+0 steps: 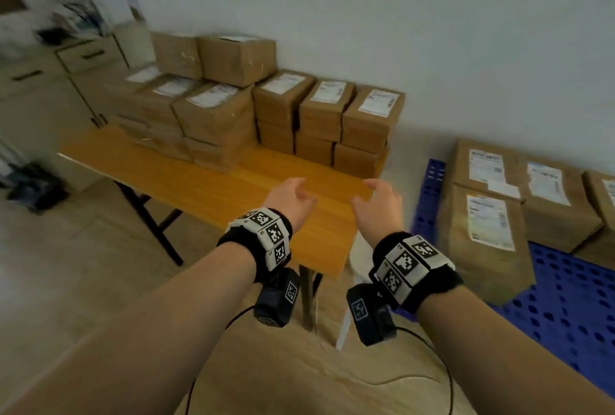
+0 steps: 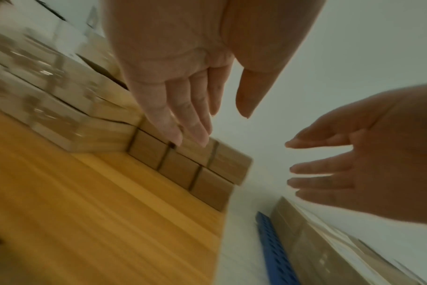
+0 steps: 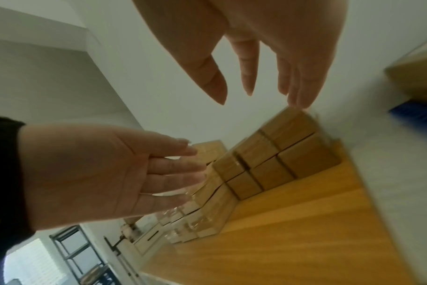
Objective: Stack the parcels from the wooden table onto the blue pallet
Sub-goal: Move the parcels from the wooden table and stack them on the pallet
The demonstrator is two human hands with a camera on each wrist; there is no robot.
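On the wooden table (image 1: 206, 191), brown parcels (image 1: 216, 115) sit stacked along the far edge. The left hand (image 1: 293, 198) and right hand (image 1: 379, 205) hover above the bare tabletop, palms facing each other, fingers loosely spread, holding nothing. To the right, the blue pallet (image 1: 565, 298) already carries parcels. Pulling a lower parcel would likely topple the stack; a one-sided hold could let one slip.

Through the left wrist camera we saw our left hand (image 2: 183, 63) reaching out, fingers (image 2: 197, 129) straight and empty, above the tabletop (image 2: 97, 221). Stacked brown parcels (image 2: 183, 167) stood at the tabletop's far edge. Our right hand (image 2: 368, 165) hovered beside it, likewise empty, over the blue pallet (image 2: 273, 250).
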